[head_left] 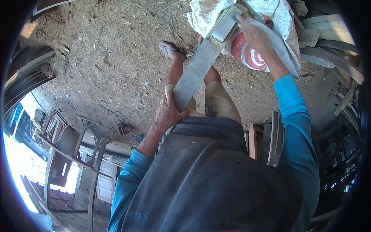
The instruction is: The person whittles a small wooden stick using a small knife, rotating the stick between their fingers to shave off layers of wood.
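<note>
A long, flat grey plate [197, 71], metal-looking, slants from my lap toward the far right. My left hand [168, 112] is closed round its near end, with the thumb over the edge. Beyond the plate's far end lies a pale rectangular block [226, 26] that looks like a sharpening stone, set on a wooden piece [215, 40]. My right hand [257, 38] is beside the block's far right edge, one finger stretched toward it; the other fingers are partly hidden. Whether that fingertip touches the block, I cannot tell.
White sacks [280, 13], one with a red printed pattern, lie around the block. Curved wooden pieces [336, 58] are stacked at the right. A red-and-black power tool [123, 128] with a cord sits on the chip-strewn ground [112, 62]. Wooden frames [91, 131] stand at the lower left.
</note>
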Demonstrator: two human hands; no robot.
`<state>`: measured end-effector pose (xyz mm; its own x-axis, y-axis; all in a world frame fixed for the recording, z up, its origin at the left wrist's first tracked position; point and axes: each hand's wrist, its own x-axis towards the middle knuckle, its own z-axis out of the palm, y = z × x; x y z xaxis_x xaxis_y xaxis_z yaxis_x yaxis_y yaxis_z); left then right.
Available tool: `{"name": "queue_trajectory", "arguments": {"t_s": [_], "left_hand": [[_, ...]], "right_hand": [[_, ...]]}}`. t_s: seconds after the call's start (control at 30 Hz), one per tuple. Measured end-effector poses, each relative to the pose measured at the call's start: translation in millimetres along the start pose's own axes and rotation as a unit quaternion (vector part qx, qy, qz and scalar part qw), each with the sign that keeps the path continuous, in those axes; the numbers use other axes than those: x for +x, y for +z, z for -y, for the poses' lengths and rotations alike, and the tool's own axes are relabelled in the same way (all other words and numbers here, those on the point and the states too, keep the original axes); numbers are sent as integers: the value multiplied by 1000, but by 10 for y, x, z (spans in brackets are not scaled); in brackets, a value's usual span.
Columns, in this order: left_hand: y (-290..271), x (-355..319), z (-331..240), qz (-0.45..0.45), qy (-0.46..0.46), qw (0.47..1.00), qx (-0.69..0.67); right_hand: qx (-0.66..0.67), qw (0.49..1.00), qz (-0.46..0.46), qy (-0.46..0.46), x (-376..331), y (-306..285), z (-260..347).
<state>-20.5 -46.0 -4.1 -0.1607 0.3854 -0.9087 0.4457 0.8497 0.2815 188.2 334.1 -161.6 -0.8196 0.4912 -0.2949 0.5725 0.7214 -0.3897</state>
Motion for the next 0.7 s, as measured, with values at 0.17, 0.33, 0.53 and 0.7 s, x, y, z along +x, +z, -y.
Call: {"name": "queue_trajectory", "arguments": {"t_s": [0.17,0.33,0.53,0.7], "left_hand": [[58,-10,-16,-30,24,999,-3],[72,26,10,-8,-5,1000,-12],[23,47,-15,5,-12,1000,-10],[104,58,96,-19,18,999,-18]], "right_hand": [[-69,963,63,253,137,-56,-343],[580,738,0,344,0,-280,-20],[877,420,134,192,-345,-65,-13],[655,662,-17,364,-227,-237,398]]}}
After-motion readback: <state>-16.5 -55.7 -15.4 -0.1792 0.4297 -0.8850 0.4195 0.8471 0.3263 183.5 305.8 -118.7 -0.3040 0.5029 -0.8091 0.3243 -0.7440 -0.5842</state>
